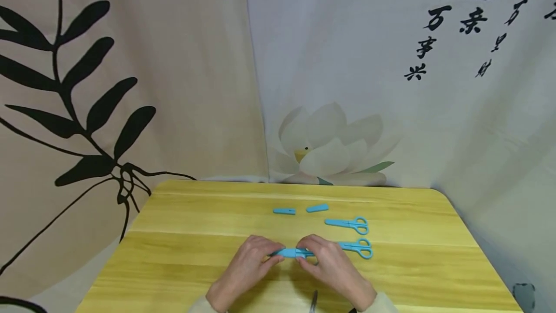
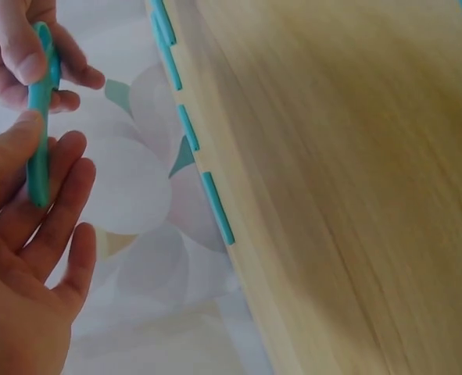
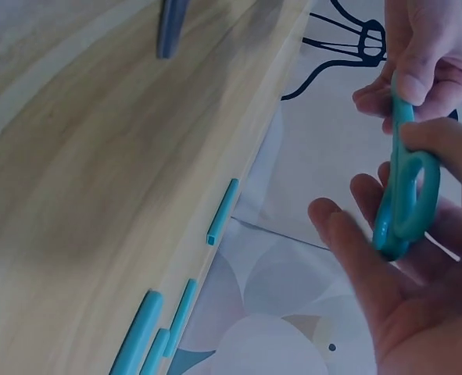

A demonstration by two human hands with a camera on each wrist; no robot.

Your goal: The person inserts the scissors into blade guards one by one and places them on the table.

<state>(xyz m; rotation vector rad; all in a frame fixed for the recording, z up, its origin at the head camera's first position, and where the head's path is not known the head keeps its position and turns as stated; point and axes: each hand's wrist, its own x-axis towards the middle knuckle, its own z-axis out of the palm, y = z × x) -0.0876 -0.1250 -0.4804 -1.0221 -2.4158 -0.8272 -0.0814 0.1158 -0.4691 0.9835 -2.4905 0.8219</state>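
Both hands hold a pair of light blue scissors [image 1: 306, 254] whose blades sit in a light blue sheath [image 1: 285, 252], close over the table. My left hand [image 1: 245, 265] pinches the sheath end between thumb and fingers. At the handle end, my right hand [image 1: 333, 267] grips the scissors with thumb and fingers; the finger loops [image 3: 424, 195] show in the right wrist view. Just beyond the right hand lies a second pair of blue scissors [image 1: 364, 248], its blade end partly hidden by that hand. A third blue pair [image 1: 343, 223] lies farther back.
Two small blue sheaths [image 1: 284, 211] lie side by side toward the back of the wooden table [image 1: 195, 216]. A dark, narrow, pointed piece [image 1: 313, 302] lies near the front edge, between the forearms. Printed cloth [image 1: 208, 86] hangs behind the table.
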